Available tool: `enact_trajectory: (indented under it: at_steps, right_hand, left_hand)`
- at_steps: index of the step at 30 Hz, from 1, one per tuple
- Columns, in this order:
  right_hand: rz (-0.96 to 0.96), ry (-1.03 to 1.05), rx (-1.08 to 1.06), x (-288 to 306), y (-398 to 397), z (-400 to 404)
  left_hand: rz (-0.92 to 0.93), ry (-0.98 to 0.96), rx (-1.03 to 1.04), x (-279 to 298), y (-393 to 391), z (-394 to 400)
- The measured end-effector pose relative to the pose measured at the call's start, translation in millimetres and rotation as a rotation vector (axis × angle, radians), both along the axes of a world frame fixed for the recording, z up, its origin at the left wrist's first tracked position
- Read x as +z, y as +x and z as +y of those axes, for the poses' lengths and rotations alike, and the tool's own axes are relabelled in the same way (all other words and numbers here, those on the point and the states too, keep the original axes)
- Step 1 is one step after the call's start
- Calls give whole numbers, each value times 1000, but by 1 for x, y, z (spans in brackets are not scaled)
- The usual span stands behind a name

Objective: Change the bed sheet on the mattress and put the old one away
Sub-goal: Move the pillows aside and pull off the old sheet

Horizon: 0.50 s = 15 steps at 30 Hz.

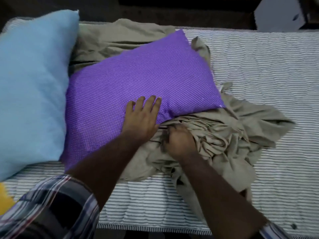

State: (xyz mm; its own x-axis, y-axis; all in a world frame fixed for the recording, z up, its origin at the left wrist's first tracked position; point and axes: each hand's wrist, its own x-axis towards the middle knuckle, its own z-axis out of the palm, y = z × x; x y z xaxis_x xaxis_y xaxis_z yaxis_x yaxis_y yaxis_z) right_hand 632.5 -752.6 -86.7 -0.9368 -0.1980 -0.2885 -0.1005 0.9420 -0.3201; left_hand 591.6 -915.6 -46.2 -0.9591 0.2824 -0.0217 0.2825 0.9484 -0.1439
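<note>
A crumpled beige bed sheet (229, 133) lies bunched in the middle of a striped mattress (269, 69), and part of it runs under a purple dotted pillow (138, 83). My left hand (143, 116) rests flat on the pillow's near edge with its fingers straight. My right hand (179, 140) is curled into the bunched sheet just right of the pillow and grips a fold of it. A light blue pillow (32, 87) leans at the left, overlapping the purple one.
The mattress's front edge (155, 228) runs along the bottom of the view. A yellow object (5, 199) shows at the lower left. Beyond the far edge lie dark floor and a pale box-like object (279, 16) at the upper right.
</note>
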Motion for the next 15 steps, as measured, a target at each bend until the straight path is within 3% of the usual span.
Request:
enact_trajectory:
  at_steps: [6,10,15]
  right_hand:
    - [-94,84,54,-8,-20,-7]
    - [-163,186,45,-24,-31,2]
    - [-141,215,160,-20,-45,52]
  left_hand:
    - [36,-47,-215,-30,-33,19]
    - [-12,50,-380,-15,-55,4]
    - [-106,-47,-303,28,-79,-24]
